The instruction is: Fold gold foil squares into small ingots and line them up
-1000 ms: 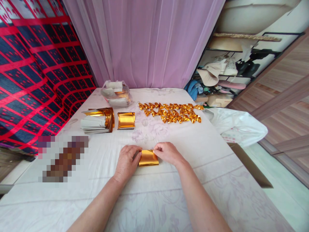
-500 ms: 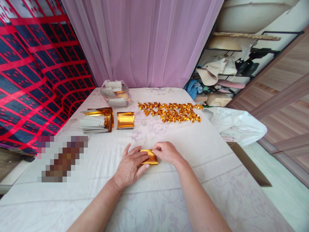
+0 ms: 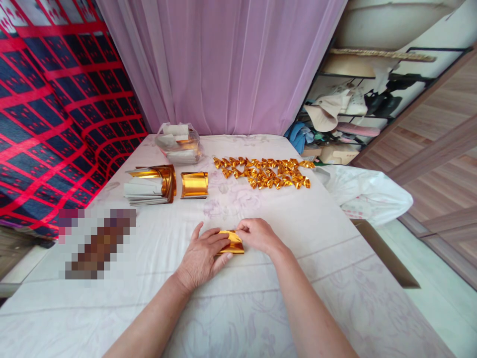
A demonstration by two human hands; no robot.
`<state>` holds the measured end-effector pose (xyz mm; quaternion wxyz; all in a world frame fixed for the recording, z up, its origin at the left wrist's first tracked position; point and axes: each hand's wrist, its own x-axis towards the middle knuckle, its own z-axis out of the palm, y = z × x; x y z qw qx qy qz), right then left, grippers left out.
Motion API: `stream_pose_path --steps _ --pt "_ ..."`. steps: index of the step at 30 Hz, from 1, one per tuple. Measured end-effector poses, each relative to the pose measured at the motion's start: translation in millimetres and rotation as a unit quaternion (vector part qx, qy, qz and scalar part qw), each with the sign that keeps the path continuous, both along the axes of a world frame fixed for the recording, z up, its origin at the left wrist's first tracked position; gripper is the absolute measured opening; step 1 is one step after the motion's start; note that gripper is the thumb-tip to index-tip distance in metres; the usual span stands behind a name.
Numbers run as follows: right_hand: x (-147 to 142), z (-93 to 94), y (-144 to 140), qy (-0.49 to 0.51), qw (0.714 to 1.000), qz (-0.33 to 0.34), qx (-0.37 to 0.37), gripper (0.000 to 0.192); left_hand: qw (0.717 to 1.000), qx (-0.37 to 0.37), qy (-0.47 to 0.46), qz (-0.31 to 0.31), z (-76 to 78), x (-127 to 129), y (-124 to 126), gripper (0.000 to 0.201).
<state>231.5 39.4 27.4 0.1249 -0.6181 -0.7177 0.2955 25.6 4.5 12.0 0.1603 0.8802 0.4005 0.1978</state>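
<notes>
A small sheet of gold foil paper [image 3: 234, 242] lies on the white cloth-covered table [image 3: 261, 298] in front of me. My left hand [image 3: 203, 256] lies flat over its left part, fingers spread and pressing down. My right hand [image 3: 259, 234] pinches the sheet's upper right corner between thumb and fingers. Most of the sheet is hidden under my left fingers.
Further back lie a stack of gold and white sheets [image 3: 149, 186], a curled gold sheet [image 3: 194, 185], a clear bag of sheets [image 3: 179, 143] and several folded gold pieces [image 3: 263, 174]. A white plastic bag [image 3: 365, 194] hangs off the right edge. A blurred patch [image 3: 96, 243] sits at left.
My left hand has slid right from the sheet's left edge and flattened over it with fingers spread. The visible part of the gold sheet has shrunk. My right hand stays put.
</notes>
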Motion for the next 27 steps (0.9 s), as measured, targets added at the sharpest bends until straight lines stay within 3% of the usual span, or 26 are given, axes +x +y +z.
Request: stream_pose_path --steps 17,27 --pt "-0.3 -3.0 1.4 0.004 1.000 -0.002 0.004 0.017 1.000 -0.005 0.020 0.010 -0.4 1.7 0.5 0.030" --pt "5.9 -3.5 0.1 -0.002 1.000 -0.012 0.019 0.018 0.999 0.013 0.019 -0.024 -7.6 2.2 1.0 0.037"
